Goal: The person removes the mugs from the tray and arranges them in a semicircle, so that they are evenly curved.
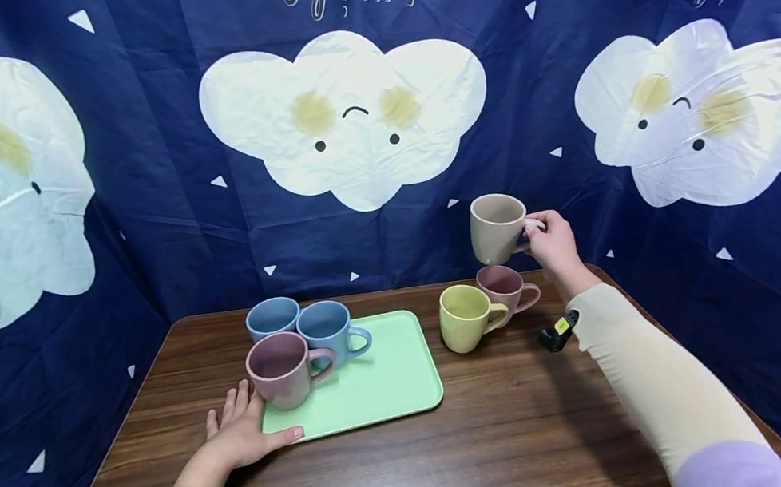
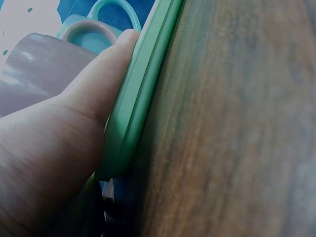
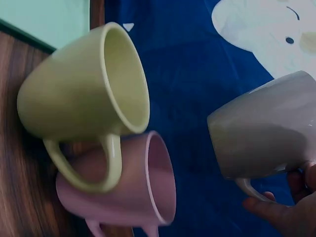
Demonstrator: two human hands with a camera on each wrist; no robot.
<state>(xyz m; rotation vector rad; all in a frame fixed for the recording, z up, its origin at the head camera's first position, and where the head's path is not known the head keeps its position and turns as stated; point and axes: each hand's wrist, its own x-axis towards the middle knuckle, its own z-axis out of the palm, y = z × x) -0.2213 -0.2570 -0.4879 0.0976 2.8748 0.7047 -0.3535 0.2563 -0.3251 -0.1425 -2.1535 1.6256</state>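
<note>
One beige mug (image 1: pixel 497 230), handle gripped by right hand (image 1: pixel 555 245), hangs near far right corner of desk (image 1: pixel 514 438), higher than pink mug (image 1: pixel 507 286); slack pinch could let it clip pink rim. Left hand (image 1: pixel 239 436) open, thumb on near left corner of tray (image 1: pixel 385 385): shove might jostle mauve mug (image 1: pixel 287 384).

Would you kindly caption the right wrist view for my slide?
Right hand holding a grey-beige mug by its handle, near a yellow mug and pink mug.

Rear blue mug (image 1: pixel 272 316) part-hidden, sleeves (image 1: pixel 667 389) cropped
</note>
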